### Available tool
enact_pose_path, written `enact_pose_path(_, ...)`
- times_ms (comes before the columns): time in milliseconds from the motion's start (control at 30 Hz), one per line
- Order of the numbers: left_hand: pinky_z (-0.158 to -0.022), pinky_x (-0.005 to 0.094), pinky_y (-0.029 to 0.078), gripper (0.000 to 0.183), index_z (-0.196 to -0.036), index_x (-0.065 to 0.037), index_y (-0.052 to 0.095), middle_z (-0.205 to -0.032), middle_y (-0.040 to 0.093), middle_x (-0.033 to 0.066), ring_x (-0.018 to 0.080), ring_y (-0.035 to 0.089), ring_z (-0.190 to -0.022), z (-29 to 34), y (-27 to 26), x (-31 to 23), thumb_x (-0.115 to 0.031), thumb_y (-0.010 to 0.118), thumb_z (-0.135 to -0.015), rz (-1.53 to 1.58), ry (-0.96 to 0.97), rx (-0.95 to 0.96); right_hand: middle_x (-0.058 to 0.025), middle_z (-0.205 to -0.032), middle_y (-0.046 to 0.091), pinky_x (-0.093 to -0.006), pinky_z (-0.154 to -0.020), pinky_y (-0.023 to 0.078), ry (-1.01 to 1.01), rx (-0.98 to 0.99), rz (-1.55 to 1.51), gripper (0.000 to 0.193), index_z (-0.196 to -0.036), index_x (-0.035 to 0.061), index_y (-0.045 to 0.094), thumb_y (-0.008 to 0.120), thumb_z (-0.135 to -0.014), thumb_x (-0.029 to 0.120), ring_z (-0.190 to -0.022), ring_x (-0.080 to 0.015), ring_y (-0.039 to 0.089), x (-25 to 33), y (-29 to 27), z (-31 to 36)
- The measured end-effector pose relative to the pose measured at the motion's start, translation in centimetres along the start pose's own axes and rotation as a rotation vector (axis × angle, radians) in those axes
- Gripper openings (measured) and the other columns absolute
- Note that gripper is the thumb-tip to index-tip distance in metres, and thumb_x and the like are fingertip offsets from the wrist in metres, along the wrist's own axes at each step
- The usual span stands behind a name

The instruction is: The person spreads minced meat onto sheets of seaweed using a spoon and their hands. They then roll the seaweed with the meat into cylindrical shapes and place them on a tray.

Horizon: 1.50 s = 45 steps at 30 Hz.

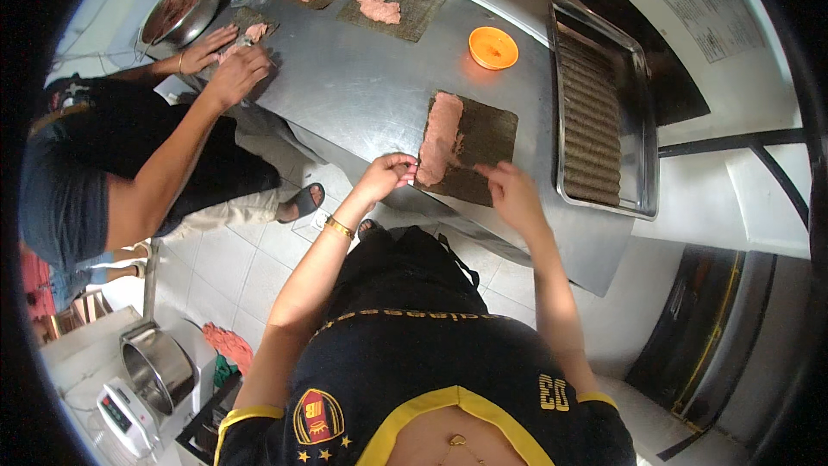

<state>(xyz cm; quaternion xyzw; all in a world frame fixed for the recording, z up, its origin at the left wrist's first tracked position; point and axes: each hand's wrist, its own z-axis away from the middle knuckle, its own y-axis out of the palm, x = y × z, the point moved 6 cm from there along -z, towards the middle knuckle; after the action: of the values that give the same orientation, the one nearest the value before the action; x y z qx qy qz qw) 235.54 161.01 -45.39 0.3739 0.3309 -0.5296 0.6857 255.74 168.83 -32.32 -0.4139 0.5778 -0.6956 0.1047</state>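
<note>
On steel table over tiles, brown sheet

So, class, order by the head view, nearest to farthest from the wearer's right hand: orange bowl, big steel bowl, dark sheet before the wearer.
1. Dark sheet, by the right hand
2. Orange bowl, up the table
3. Big steel bowl, far upper left

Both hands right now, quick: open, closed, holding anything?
Left hand: closed, fingers pinched beside the dark sheet; grip on it unclear.
Right hand: partly curled near the sheet's right edge; cannot tell if it holds anything.
</note>
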Motion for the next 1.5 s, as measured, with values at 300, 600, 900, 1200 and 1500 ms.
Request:
enact_pose_path(300, -0.088, 0.0248, 0.044, 0.035, -0.127, 0.0, 0.047, -0.12, 0.057, 0.0097, 0.0163, 0.056, -0.108, -0.4, -0.3, -1.8, -0.003, 0.044, -0.092, -0.012, 0.157, -0.038, -0.0134, -0.097, 0.063, -0.0452, -0.075, 0.05, 0.081, 0.039, 0.272, 0.036, -0.105, 0.0125, 0.066, 0.05, -0.075, 0.0, -0.087, -0.0347, 0.062, -1.3, 1.3, -6.6)
enact_pose_path(600, -0.096, 0.028, 0.04, 0.047, -0.136, 0.001, 0.031, -0.129, 0.05, 0.0144, 0.021, 0.051, -0.116, -3.0, -0.1, -2.6, -0.008, 0.047, -0.093, 0.16, 0.126, 0.057, -0.0118, -0.105, 0.062, -0.0407, -0.082, 0.05, 0.103, 0.282, 0.274, 0.037, -0.107, 0.0132, 0.066, 0.052, -0.075, 0.002, -0.101, -0.0314, 0.058, 1.4, 1.8, -1.8)
enact_pose_path(900, -0.097, 0.0304, 0.042, 0.041, -0.134, 0.0, 0.032, -0.129, 0.05, 0.0153, 0.0229, 0.052, -0.115, -2.7, -0.1, -3.3, -0.012, 0.042, -0.096, 0.28, 0.071, 0.127, -0.0117, -0.1, 0.062, -0.0414, -0.079, 0.05, 0.091, 0.156, 0.245, 0.042, -0.107, 0.0158, 0.067, 0.052, -0.072, -0.001, -0.094, -0.0315, 0.06, 0.8, -1.3, -5.6)
enact_pose_path(1200, -0.098, 0.032, 0.041, 0.044, -0.139, 0.0, 0.023, -0.13, 0.048, 0.0169, 0.0249, 0.05, -0.118, -2.6, -0.2, -3.6, -0.017, 0.033, -0.099, 0.355, -0.015, 0.173, -0.0102, -0.099, 0.062, -0.0395, -0.079, 0.05, 0.07, 0.25, 0.274, 0.041, -0.108, 0.0206, 0.067, 0.055, -0.072, 0.002, -0.096, -0.0296, 0.06, 1.6, 1.1, -2.8)
enact_pose_path(1500, -0.099, 0.0325, 0.041, 0.042, -0.135, -0.001, 0.033, -0.129, 0.05, 0.0157, 0.0236, 0.051, -0.115, -2.1, -0.7, -2.9, -0.02, 0.037, -0.098, 0.191, -0.066, 0.209, -0.0069, -0.094, 0.062, -0.0388, -0.081, 0.048, 0.056, 0.252, 0.24, 0.038, -0.104, 0.0157, 0.069, 0.057, -0.07, 0.004, -0.095, -0.0269, 0.059, 2.0, -1.8, -2.9)
